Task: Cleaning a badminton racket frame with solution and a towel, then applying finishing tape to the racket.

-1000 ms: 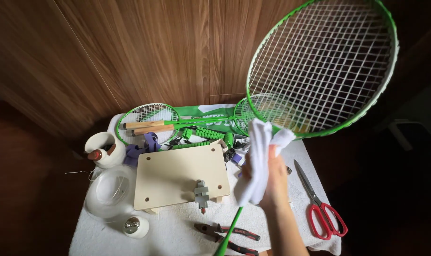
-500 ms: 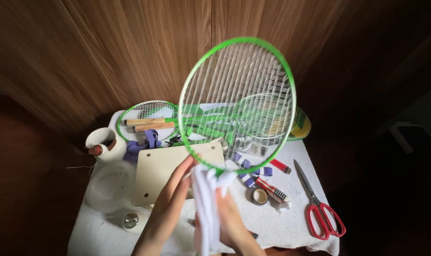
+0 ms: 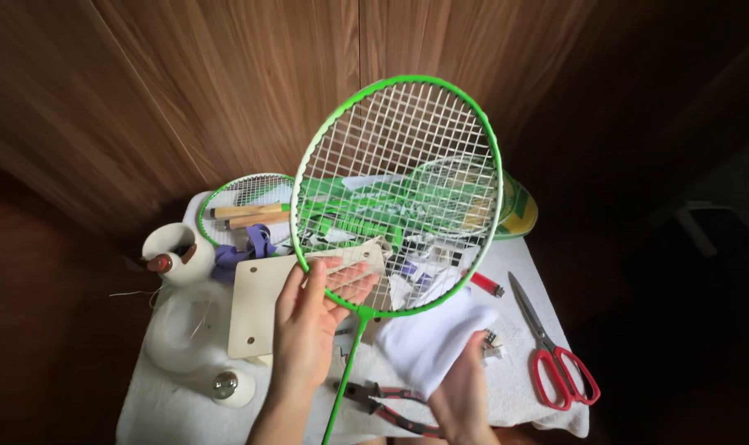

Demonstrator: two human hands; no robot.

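A green badminton racket point(image 3: 399, 194) with white strings stands upright over the table, its thin green shaft point(image 3: 341, 379) running down toward me. My left hand point(image 3: 312, 317) lies flat against the lower left of the string bed, thumb on the frame. Lower right, my right hand point(image 3: 461, 391) grips a white cloth point(image 3: 432, 338) just below the racket head. Behind the strings lie more green rackets point(image 3: 251, 198) on the table.
A small table with a white towel point(image 3: 168, 404) carries a pale wooden board point(image 3: 255, 309), red-handled scissors point(image 3: 555, 358), pliers point(image 3: 391, 404), a red lighter point(image 3: 487, 285), a white cup point(image 3: 172, 247), a string coil point(image 3: 177, 325) and a small jar point(image 3: 226, 386). A wood-panel wall stands behind.
The racket head has swung from upper right to the centre and lowered. My left hand has come up flat against the strings, and the cloth hand has dropped to the lower right.
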